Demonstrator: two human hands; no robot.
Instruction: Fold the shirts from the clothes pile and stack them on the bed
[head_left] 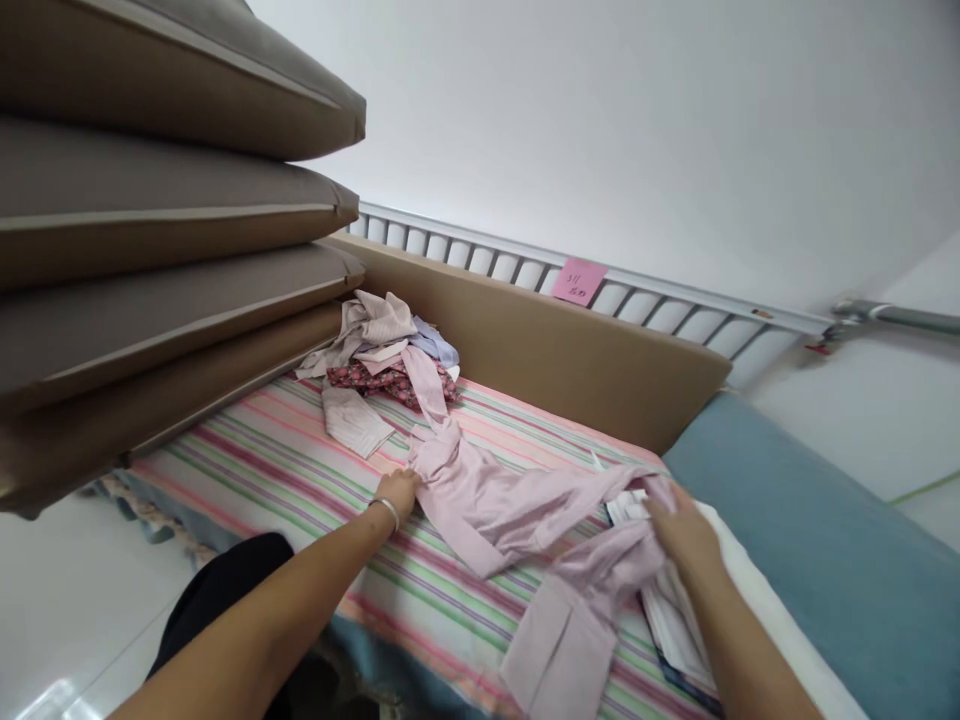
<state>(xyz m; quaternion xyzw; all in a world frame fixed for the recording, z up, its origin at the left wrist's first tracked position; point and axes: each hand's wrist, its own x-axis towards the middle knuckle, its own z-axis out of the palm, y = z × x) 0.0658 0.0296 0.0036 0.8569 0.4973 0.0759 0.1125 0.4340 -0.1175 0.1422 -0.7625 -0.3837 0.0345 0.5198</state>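
A pale pink long-sleeved shirt (499,500) lies crumpled and stretched sideways across the striped bed cover (442,575). My left hand (399,492), with a light bracelet at the wrist, is closed on the shirt's left end. At the right, my right hand (684,530) grips another bunched part of it, slightly blurred. A cuffed piece of pink cloth hangs down below that hand toward the front edge. Folded white clothes (671,610) lie under and beside my right hand, partly hidden.
A heap of clothes (390,350) sits at the back left. Stacked brown cushions (172,200) rise on the left. Behind the bed are a brown padded board (540,335), a white radiator (502,265) and a pink note (579,281). A blue-grey padded surface (817,540) borders the right.
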